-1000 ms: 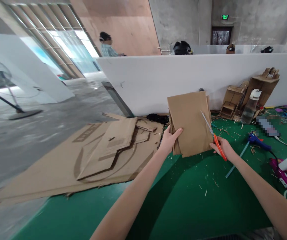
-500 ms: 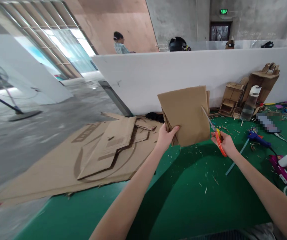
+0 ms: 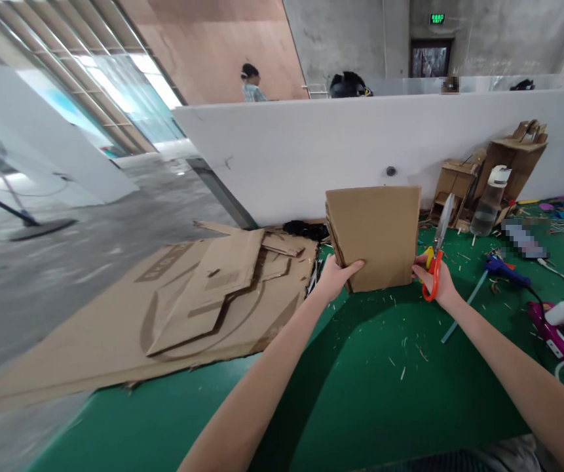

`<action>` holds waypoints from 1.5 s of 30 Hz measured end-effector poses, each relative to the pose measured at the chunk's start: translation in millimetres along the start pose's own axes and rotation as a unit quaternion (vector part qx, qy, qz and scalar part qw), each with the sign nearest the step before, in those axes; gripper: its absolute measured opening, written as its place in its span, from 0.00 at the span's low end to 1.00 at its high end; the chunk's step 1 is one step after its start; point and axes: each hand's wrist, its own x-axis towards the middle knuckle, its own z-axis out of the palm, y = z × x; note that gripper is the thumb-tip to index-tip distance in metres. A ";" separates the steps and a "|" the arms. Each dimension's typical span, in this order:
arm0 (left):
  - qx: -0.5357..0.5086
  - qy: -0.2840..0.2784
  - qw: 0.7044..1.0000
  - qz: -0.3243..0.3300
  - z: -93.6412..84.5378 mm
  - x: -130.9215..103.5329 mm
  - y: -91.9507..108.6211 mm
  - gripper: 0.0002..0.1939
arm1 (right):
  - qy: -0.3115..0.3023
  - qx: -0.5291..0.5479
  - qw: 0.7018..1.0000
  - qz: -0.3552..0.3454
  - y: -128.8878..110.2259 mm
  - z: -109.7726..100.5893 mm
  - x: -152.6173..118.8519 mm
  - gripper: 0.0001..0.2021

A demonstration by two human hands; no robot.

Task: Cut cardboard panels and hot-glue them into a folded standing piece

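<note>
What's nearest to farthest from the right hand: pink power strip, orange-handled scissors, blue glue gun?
1. Orange-handled scissors, in the right hand.
2. Blue glue gun, right of the hand.
3. Pink power strip, farther right, lower in view.

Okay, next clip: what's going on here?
A person's left hand grips a stack of cut cardboard upright over the green table. The right hand, at the stack's right edge, holds orange-handled scissors, blades pointing up beside the stack, not cutting it. A large cardboard sheet lies to the left, a blue glue gun to the right.
</note>
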 end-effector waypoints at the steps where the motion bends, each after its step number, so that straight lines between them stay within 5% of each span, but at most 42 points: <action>1: 0.000 -0.005 1.000 -0.002 -0.7 0.5 0.9 0.33 | 0.003 -0.002 1.000 -0.001 1.2 1.1 1.3 0.22; 19: -0.070 -0.057 0.990 -0.104 -8.8 -2.5 4.0 0.32 | 0.000 -0.044 0.999 0.000 2.0 -1.4 -4.3 0.19; 45: -0.093 -0.078 0.988 -0.093 0.0 -5.7 2.0 0.28 | -0.021 -0.142 0.988 -0.059 14.9 -8.4 1.0 0.18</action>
